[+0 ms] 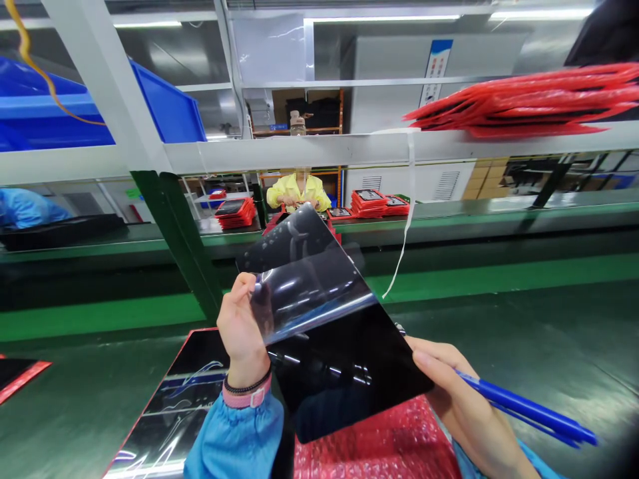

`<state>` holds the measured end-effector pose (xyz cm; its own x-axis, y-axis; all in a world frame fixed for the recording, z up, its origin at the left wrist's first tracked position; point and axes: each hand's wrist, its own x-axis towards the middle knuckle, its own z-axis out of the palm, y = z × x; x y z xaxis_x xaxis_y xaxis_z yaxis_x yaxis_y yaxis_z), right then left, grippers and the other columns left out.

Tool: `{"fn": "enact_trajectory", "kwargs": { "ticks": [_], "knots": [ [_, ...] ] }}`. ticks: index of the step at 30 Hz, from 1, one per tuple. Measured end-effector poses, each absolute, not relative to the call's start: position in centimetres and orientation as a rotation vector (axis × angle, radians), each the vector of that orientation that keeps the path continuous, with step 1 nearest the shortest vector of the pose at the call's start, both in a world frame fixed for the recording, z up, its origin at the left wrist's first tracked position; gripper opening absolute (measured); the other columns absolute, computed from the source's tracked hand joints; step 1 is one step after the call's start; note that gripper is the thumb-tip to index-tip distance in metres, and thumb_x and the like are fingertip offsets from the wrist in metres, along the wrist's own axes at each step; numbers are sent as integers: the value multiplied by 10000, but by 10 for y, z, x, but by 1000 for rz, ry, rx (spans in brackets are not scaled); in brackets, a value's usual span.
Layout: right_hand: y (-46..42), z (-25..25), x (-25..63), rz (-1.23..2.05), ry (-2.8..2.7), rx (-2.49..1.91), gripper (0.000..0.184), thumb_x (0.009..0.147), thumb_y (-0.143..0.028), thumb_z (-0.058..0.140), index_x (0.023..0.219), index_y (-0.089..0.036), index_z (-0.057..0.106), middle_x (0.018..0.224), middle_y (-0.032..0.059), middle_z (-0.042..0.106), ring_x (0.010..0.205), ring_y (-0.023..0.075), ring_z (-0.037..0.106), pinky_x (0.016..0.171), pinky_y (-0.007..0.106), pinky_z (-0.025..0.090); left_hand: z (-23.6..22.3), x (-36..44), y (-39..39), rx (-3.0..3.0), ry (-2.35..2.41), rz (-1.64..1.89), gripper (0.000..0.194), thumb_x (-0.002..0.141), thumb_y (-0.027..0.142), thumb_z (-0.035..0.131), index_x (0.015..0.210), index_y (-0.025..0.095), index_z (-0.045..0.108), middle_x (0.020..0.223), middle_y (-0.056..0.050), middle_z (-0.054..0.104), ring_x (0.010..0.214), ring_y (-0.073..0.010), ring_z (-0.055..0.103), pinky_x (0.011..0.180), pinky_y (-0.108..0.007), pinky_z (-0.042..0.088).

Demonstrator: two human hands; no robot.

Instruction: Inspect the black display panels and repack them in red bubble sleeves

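Observation:
A glossy black panel (344,366) is held up over the green bench. My left hand (242,329) pinches a clear protective film (299,279) at the panel's left edge; the film is lifted and curls up and back. My right hand (459,406) supports the panel's right corner from below and also grips blue pens (529,409) pointing right. Beneath the panel lies red bubble wrap (384,442), and another black panel (180,392) with a red border lies flat to the left.
A green conveyor (524,273) runs across in front of me. Red bags (529,100) are stacked on the upper shelf, blue bins (170,106) at the upper left. A person in yellow (298,191) works opposite beside stacks of red-wrapped panels (372,201).

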<state>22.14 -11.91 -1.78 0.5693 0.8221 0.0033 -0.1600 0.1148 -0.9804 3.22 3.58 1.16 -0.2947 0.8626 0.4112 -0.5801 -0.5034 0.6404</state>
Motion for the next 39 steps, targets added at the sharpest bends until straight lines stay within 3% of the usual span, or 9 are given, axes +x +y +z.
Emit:
{"fn": "enact_trajectory", "kwargs": {
  "ticks": [4, 8, 11, 15, 24, 26, 28, 31, 39],
  "knots": [
    [-114, -22, 229, 739, -769, -1336, 439, 578, -647, 739, 797, -268, 772, 989, 70, 739, 1100, 360, 599, 1027, 506, 395, 12, 38, 23, 976, 425, 1713, 124, 666, 258, 534, 588, 178, 483, 641, 1, 426, 630, -140, 422, 591, -240, 367],
    [-113, -29, 235, 635, -847, -1357, 444, 658, -637, 691, 912, -281, 763, 1073, 64, 722, 1123, 335, 596, 998, 475, 443, 10, 48, 10, 1055, 289, 1650, 159, 694, 308, 501, 623, 169, 527, 717, -43, 528, 708, -167, 470, 652, -249, 394],
    [-116, -23, 234, 488, -1018, -1387, 387, 713, -555, 694, 986, -287, 749, 1083, 48, 722, 1072, 305, 632, 912, 396, 519, 8, 50, 4, 1078, 251, 1593, 177, 700, 326, 500, 636, 166, 542, 756, -56, 553, 690, -168, 463, 640, -262, 390],
    [-117, -4, 229, 544, -1369, -1306, 319, 801, -435, 649, 1064, -271, 723, 946, 27, 752, 799, 233, 705, 720, 298, 579, 5, 48, 1, 1069, 266, 1621, 188, 695, 333, 522, 614, 164, 544, 724, -49, 527, 706, -168, 458, 664, -263, 378],
    [-118, -12, 235, 587, -1508, -1228, 543, 800, -337, 693, 1311, -292, 515, 1120, 20, 720, 1055, 253, 668, 855, 267, 565, 3, 48, -1, 1093, 246, 1649, 171, 667, 318, 545, 584, 168, 551, 725, -67, 577, 758, -205, 521, 707, -294, 402],
    [-118, -17, 234, 372, -1525, -1205, 711, 800, -313, 697, 1426, -313, 360, 1321, 31, 606, 1208, 260, 562, 956, 309, 510, 4, 49, -3, 1109, 253, 1661, 169, 662, 312, 550, 568, 171, 549, 681, -57, 569, 704, -192, 513, 645, -284, 397],
    [-119, -20, 232, 87, -1558, -1144, 879, 823, -240, 671, 1510, -299, 126, 1539, 54, 318, 1346, 260, 388, 1054, 361, 407, 3, 49, -4, 1165, 273, 1702, 175, 660, 300, 550, 542, 171, 547, 639, -46, 562, 640, -172, 500, 588, -272, 386],
    [-121, -19, 231, -289, -1700, -1060, 966, 831, -93, 619, 1517, -283, -34, 1597, 39, 43, 1420, 262, 190, 1109, 421, 305, 0, 48, -5, 1300, 282, 1820, 179, 656, 284, 548, 516, 173, 554, 547, -18, 523, 532, -140, 458, 506, -258, 359],
    [-133, -23, 233, -210, -1693, -1045, 982, 737, -105, 720, 1425, -558, 187, 1442, -62, 454, 1390, 319, 220, 1071, 599, 329, -6, 48, -23, 1517, 306, 1925, 225, 706, 252, 576, 490, 193, 594, 414, 8, 515, 378, -112, 428, 399, -244, 315]
  ]
}}
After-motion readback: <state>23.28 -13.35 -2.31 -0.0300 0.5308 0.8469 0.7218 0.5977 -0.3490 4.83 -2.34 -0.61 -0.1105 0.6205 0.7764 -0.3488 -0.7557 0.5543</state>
